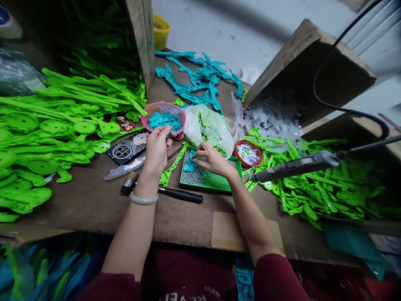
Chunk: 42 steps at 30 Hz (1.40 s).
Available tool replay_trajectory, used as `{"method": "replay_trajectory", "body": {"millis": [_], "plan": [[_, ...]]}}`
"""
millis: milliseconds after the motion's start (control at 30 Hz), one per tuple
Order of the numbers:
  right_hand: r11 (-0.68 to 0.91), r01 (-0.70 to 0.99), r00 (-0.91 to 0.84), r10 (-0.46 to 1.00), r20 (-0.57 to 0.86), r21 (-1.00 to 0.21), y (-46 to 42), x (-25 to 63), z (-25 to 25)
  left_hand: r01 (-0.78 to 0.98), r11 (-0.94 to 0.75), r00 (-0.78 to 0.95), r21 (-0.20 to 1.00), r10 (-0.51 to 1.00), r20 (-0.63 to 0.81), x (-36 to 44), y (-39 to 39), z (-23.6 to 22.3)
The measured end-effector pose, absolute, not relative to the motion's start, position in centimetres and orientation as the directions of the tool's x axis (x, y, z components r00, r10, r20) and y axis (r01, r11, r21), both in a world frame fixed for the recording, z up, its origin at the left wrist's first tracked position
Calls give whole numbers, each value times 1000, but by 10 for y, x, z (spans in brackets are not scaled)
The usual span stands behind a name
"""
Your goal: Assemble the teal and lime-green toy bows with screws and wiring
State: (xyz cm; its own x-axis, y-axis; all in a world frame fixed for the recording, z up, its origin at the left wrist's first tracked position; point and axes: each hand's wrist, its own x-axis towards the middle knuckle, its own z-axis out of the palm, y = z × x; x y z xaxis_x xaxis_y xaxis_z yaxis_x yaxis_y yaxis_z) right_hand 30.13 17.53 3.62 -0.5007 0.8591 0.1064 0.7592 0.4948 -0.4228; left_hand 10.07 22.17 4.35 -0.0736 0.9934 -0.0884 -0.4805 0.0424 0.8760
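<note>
My left hand [157,149] reaches to the rim of a pink basket [147,113] of small teal plastic pieces [165,119], with its fingers pinched at the basket's near edge; what they hold is too small to tell. My right hand [210,159] rests over a green perforated tray [219,180] filled with small grey bits, fingertips pressing a teal piece [189,166] on it. A long green plastic strip [171,166] lies between my hands. A pale bangle [143,199] circles my left wrist.
A black-handled hammer [169,192] lies near my left wrist. Green plastic parts pile at left [46,133] and right [322,188]. Teal strips [197,81] lie at the back. Also here: a clear bag [211,125], a red dish [248,153], a phone [127,149], a cabled tool [297,166], cardboard boxes [300,54].
</note>
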Motion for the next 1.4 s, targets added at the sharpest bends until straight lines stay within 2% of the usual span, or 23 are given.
{"method": "replay_trajectory", "body": {"millis": [200, 367, 633, 733, 867, 967, 1067, 1200, 1333, 1400], "plan": [[471, 834, -473, 878, 68, -288, 169, 298, 37, -469, 41, -74, 882, 994, -86, 102, 222, 43], [553, 761, -571, 819, 54, -338, 168, 291, 37, -463, 40, -74, 886, 994, -84, 102, 222, 43], [560, 746, -599, 801, 4, -360, 163, 293, 42, -451, 55, -18, 891, 997, -71, 103, 220, 43], [463, 786, -452, 882, 131, -408, 160, 301, 53, -394, 99, 133, 914, 990, -50, 109, 215, 42], [371, 760, -199, 915, 352, -533, 145, 314, 78, -136, 16, 338, 991, 941, 32, 124, 206, 34], [401, 723, -153, 887, 435, -562, 121, 320, 94, -17, -66, 410, 998, 909, 67, 134, 202, 27], [426, 707, -165, 875, 454, -564, 88, 324, 98, 63, -152, 475, 986, 874, 104, 137, 200, 23], [352, 775, -154, 911, 383, -525, 44, 338, 82, 215, -328, 514, 920, 839, 179, 129, 201, 28], [141, 947, -92, 980, 176, -287, 30, 368, 48, 442, -502, 468, 743, 836, 287, 120, 194, 43], [64, 974, -32, 988, 150, -217, 40, 382, 33, 551, -569, 485, 611, 814, 320, 122, 179, 50]]}}
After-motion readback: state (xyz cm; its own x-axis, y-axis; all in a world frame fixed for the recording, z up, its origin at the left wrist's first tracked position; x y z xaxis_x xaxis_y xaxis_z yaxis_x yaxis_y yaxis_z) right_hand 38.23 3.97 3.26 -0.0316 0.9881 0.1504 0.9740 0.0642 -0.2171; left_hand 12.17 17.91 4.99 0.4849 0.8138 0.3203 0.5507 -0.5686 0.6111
